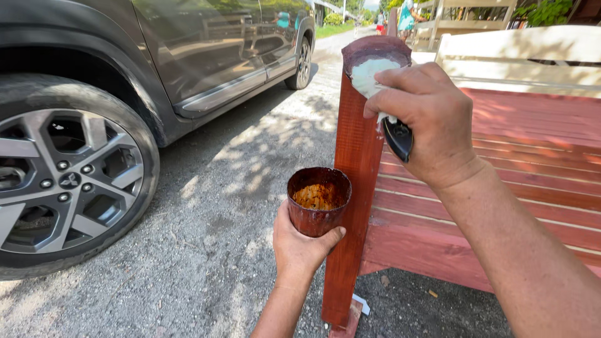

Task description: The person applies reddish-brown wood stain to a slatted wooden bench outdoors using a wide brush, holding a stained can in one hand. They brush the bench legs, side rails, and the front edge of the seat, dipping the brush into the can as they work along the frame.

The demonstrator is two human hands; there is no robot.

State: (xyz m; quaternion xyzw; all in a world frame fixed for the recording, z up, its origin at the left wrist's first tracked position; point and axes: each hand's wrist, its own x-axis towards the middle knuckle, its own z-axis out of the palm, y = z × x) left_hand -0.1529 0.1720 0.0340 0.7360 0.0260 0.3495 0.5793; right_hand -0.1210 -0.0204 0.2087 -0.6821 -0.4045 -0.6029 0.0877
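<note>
The left hand [300,247] grips a stain-coated cup [318,200] from below, fingers wrapped around its base, just left of a red-stained wooden post [354,188]. At one o'clock from the cup, the right hand [426,122] clenches a black-handled brush [394,134], its pale bristles pressed on the post's rounded top. A grey car [125,81] stands at nine o'clock.

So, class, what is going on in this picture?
A person is staining a red-brown wooden bench outdoors on gravel. The right hand grips a brush with a dark handle and presses its pale bristles against the top of the bench's upright post. The left hand holds a stain-smeared cup beside the post. A dark car stands parked at the left.
</note>
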